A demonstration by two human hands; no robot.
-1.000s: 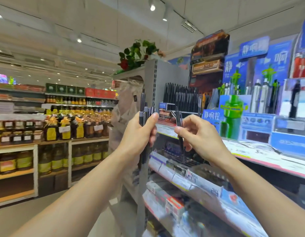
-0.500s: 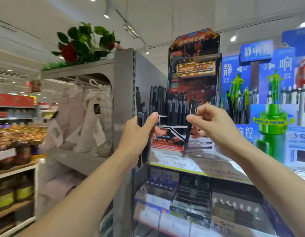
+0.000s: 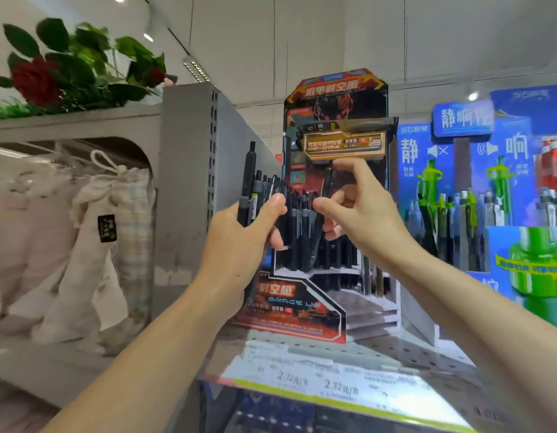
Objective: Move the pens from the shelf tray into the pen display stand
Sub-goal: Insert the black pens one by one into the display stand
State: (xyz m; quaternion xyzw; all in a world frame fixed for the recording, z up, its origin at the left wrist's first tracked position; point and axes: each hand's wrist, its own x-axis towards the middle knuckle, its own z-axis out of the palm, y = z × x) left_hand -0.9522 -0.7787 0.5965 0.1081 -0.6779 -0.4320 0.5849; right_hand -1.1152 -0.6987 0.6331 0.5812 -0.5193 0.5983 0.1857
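My left hand (image 3: 239,242) grips a bundle of black pens (image 3: 251,195) upright, fingers clenched around them, just in front of the pen display stand (image 3: 317,295) on the shelf (image 3: 396,357). My right hand (image 3: 361,210) pinches a single black pen (image 3: 326,185) over the stand's filled rows.

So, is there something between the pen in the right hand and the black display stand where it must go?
Nothing visible blocks it. The right hand pinches one pen directly above the display stand, whose slots already hold many pens.
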